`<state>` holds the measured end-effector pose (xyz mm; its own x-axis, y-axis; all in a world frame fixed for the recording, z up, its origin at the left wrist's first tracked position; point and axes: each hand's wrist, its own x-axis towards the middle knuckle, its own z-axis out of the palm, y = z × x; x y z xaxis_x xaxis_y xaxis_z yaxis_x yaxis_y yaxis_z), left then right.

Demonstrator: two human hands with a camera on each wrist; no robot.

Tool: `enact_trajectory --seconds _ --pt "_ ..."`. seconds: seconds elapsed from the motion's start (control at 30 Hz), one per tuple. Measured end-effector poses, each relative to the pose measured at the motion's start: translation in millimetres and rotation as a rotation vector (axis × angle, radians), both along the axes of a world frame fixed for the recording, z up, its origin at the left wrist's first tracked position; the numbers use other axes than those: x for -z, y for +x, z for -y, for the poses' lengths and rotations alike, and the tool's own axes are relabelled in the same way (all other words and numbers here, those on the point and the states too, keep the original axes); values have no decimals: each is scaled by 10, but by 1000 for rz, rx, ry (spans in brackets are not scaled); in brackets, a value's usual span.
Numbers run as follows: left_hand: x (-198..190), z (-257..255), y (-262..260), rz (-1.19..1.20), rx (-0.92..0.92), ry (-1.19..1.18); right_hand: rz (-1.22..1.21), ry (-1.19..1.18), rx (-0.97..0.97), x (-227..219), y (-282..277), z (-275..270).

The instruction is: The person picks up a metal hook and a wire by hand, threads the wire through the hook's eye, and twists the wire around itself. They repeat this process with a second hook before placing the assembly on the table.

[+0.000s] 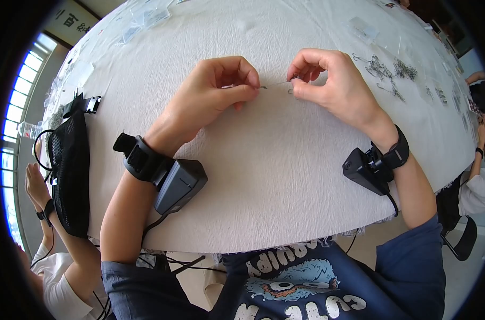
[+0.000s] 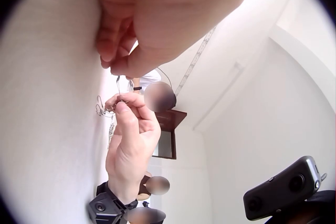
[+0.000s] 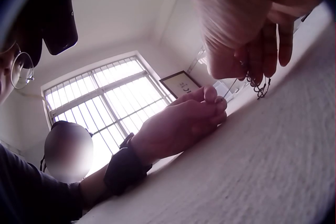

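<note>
A thin line (image 1: 277,84) runs between the fingertips of both hands, above the white tablecloth. My left hand (image 1: 216,88) pinches one end of it between thumb and index finger, with a small dark metal end piece (image 1: 263,87) poking out. On the other side my right hand (image 1: 336,85) pinches a bunch of small dark metal hooks (image 3: 255,83); a curved hook (image 1: 290,91) shows below its thumb. In the left wrist view several wire hooks (image 2: 101,106) stick out beside the right fingertips. What lies inside the left fingers is hidden.
Piles of small metal hooks (image 1: 381,70) lie on the white-covered table (image 1: 264,176) at the right. Clear plastic packaging (image 1: 144,24) sits at the far left. A black mesh bag (image 1: 70,170) stands at the left edge, near another person's hand (image 1: 37,186). More people sit at the right.
</note>
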<state>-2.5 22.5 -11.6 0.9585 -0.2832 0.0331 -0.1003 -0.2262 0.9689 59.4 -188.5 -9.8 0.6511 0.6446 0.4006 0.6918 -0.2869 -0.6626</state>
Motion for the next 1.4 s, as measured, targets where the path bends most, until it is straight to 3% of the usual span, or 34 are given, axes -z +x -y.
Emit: enact_trajectory --seconds 0.4,1.1,1.2,1.3,1.4 --pt "-27 18 -19 -8 66 69 38 -24 21 -22 -47 -27" --pt "-17 46 -7 -11 94 4 -114 -109 130 -92 -79 -26" --pt "-37 38 -14 -37 72 40 -105 -32 92 -53 -47 -22" --pt "-26 16 -18 -47 51 -10 -301 26 -66 9 70 37" --pt "-25 12 -16 -64 48 -48 -363 85 -74 -30 81 57"
